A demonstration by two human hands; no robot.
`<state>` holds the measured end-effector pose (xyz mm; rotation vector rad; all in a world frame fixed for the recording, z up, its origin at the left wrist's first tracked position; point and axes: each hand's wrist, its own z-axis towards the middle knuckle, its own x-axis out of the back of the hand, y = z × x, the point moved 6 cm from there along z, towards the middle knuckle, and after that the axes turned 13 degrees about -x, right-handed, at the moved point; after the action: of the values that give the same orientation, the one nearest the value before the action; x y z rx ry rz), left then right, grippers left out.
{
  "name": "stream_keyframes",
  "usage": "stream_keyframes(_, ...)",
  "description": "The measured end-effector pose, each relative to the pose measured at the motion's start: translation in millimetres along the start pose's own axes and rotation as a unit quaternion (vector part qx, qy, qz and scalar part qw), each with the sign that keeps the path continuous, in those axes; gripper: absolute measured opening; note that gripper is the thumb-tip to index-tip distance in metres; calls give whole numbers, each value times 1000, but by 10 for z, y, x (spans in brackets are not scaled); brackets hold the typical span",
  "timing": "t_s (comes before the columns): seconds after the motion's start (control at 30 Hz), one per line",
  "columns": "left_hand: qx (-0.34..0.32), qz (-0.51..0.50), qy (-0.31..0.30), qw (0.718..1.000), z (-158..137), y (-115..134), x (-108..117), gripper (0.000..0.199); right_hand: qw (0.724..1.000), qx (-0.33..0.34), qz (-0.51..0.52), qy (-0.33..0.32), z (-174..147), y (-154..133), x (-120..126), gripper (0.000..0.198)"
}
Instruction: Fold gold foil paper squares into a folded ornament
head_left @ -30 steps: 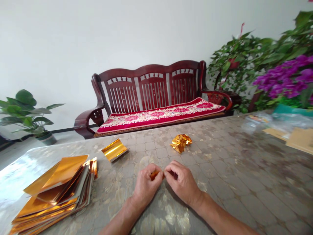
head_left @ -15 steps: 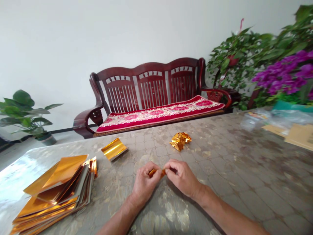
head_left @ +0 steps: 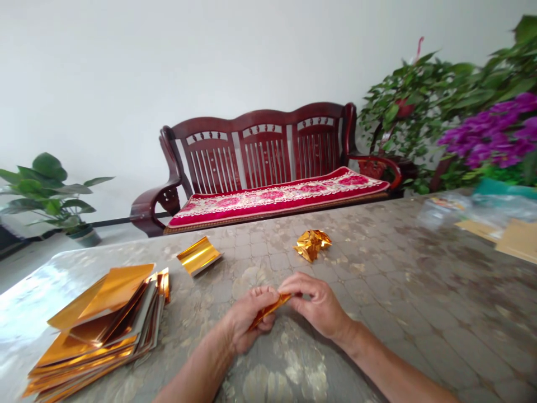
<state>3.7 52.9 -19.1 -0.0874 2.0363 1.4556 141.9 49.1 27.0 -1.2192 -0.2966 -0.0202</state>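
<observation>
Between my hands is a narrow folded piece of gold foil paper [head_left: 268, 312], tilted up toward the right. My left hand [head_left: 250, 318] is closed around its lower left part, thumb on top. The fingertips of my right hand [head_left: 318, 304] pinch its right end. Beyond my hands lie two folded gold foil pieces [head_left: 312, 245] with pointed ends, close together. A single curled gold foil sheet [head_left: 199, 256] rests farther left. At the left of the table stands a loose stack of gold foil sheets [head_left: 94, 336], some showing grey undersides.
The table [head_left: 377, 291] has a patterned grey-brown cover. At its right edge are clear plastic bags [head_left: 444, 208] and brown cardboard [head_left: 518, 240]. Behind it stands a dark red wooden bench [head_left: 264, 151] with a red cushion. Potted plants flank the bench.
My left hand has turned, so more of the folded foil paper shows as a slanted strip. My right hand still pinches its end. The whole view has shifted slightly.
</observation>
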Motion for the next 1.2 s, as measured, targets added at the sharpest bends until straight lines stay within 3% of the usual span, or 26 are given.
stream_keyframes(0.13,73,-54,11,996,-1,-52,16,27,1000,-9,-3,18,12,4,-7,10)
stream_keyframes(0.23,44,-45,45,997,25,-23,63,23,995,-78,-4,65,19,125,40,10)
stream_keyframes(0.4,-123,29,146,981,42,83,227,48,959,-236,65,141,1,437,161,22)
stream_keyframes(0.5,-257,144,178,939,-1,226,277,54,949,-259,83,158,-5,501,199,28)
stream_keyframes(0.6,-321,247,199,892,-38,320,278,45,947,-268,75,158,-13,506,198,30)
stream_keyframes(0.7,-335,278,205,877,-39,345,275,32,949,-268,59,154,-24,497,185,29)
stream_keyframes(1.0,-311,222,224,896,-26,299,328,40,954,-258,49,143,-41,491,188,29)
stream_keyframes(1.2,-311,207,211,903,-17,284,296,22,948,-278,82,128,-48,494,147,33)
